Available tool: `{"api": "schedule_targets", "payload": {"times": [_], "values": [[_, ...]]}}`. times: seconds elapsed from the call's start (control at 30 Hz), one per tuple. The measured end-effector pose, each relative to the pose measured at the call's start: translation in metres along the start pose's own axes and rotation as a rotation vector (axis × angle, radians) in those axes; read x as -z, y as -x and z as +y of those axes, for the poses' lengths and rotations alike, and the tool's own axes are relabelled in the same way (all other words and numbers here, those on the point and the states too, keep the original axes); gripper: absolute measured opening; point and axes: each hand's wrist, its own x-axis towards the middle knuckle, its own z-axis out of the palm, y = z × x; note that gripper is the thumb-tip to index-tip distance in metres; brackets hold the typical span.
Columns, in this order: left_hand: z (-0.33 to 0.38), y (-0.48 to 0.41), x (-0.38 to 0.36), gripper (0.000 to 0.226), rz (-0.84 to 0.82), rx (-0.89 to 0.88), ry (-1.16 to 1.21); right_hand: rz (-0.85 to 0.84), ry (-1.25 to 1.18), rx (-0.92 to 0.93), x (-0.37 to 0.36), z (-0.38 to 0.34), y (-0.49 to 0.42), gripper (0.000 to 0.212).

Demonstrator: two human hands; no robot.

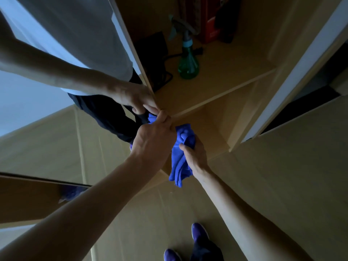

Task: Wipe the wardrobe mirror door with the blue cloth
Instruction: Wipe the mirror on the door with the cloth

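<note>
The wardrobe mirror door (47, 129) stands open on the left and reflects my arm and body. The blue cloth (181, 157) is bunched at the door's free edge, part of it against the glass and the rest hanging down on the wardrobe side. My left hand (153, 137) is closed at that edge, its fingers pinching the cloth against the mirror. Just right of it, my right hand (194, 154) grips the hanging part of the cloth.
Inside the wardrobe, a green spray bottle (188, 62) stands on a wooden shelf (226, 76), with a black device and cable (155, 48) to its left and a red box (209, 25) behind. A white frame (293, 72) rises on the right. My purple shoes (199, 233) are on the wooden floor.
</note>
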Motion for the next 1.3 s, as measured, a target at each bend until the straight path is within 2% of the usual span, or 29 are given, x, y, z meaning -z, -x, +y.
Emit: {"api": "schedule_targets", "payload": {"times": [0.17,0.27,0.33,0.43,0.6,0.7,0.83,0.93,1.1,1.23,1.3], "values": [[0.0,0.002,-0.002,0.047,0.028,-0.046,0.028,0.022,0.077,-0.006,0.006,-0.001,0.004,0.015],[0.0,0.007,0.0,0.049,0.035,-0.077,0.038,0.038,0.225,-0.088,0.006,0.017,0.006,0.031],[0.0,0.011,0.0,0.054,0.054,-0.097,0.04,0.039,0.219,-0.119,0.006,0.024,0.009,0.038],[0.001,0.014,0.0,0.063,0.061,-0.094,0.022,0.047,0.169,-0.138,0.005,0.02,0.013,0.037],[0.003,0.011,0.0,0.043,0.032,-0.07,0.052,0.059,0.092,-0.073,0.006,-0.015,0.023,0.015],[0.0,0.012,0.006,0.038,0.011,-0.077,0.055,0.038,0.056,-0.017,0.009,-0.044,0.031,0.003],[-0.003,0.017,0.03,0.028,0.056,-0.055,-0.025,-0.02,0.025,0.02,0.014,-0.068,0.039,0.01],[-0.014,0.021,0.05,0.028,0.106,-0.034,-0.093,-0.006,0.088,0.033,0.015,-0.072,0.039,0.017],[-0.025,0.028,0.061,0.033,0.112,-0.06,-0.085,0.032,0.231,-0.049,0.011,-0.039,0.028,0.003],[-0.026,0.031,0.063,0.026,0.099,-0.08,-0.086,-0.02,0.274,-0.154,0.014,-0.013,0.026,0.004],[-0.031,0.031,0.064,0.031,0.106,-0.078,-0.125,-0.028,0.272,-0.149,0.015,-0.016,0.027,0.006]]}}
